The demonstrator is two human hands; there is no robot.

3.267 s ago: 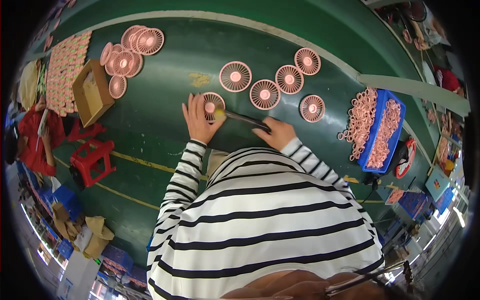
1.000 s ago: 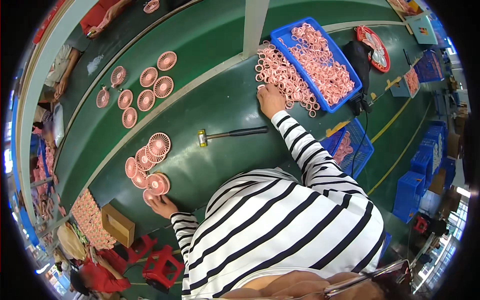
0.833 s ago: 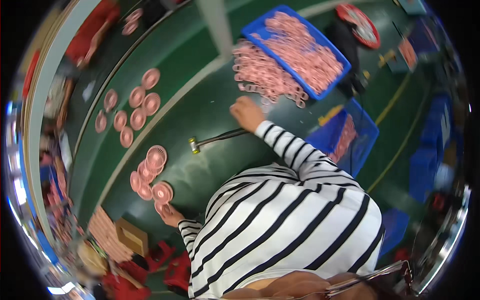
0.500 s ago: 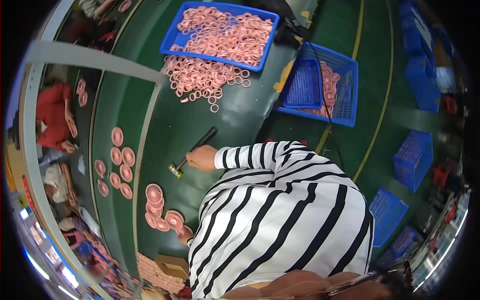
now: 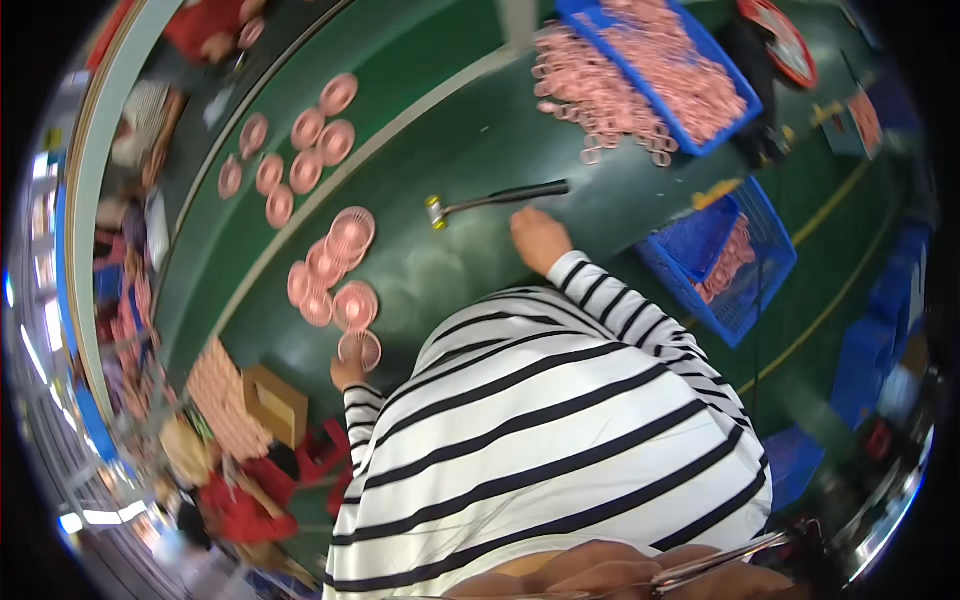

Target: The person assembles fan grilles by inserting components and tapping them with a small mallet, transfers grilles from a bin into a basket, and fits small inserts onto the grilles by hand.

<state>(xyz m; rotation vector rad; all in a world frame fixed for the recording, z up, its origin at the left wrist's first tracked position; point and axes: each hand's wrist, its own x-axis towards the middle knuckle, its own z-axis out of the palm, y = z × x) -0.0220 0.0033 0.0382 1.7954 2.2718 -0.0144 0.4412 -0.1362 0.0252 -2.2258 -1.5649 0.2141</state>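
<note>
At the near left edge of the green table, my left hand point(image 5: 347, 371) is closed on the rim of a pink round slotted cover point(image 5: 360, 349), like a small fan grille. A pile of similar pink covers point(image 5: 350, 235) lies just beyond it, some overlapping. My right hand point(image 5: 541, 240) rests at the middle of the table with its fingers curled closed; whether anything is in them is hidden. Just beyond that hand lies a small hammer point(image 5: 505, 195) with a black grip and a yellow-faced head, apart from the fingers.
A blue tray point(image 5: 655, 75) of pink rings stands far right, with loose rings point(image 5: 590, 95) beside it. More pink covers point(image 5: 305, 172) lie on the green belt past a pale rail. A blue crate point(image 5: 775, 265) stands right. A cardboard box point(image 5: 275, 405) and co-workers are at left.
The view has swung, so the table's things appear turned and shifted. My right hand has come away from the hammer, which stays on the table. My left hand now shows with a cover.
</note>
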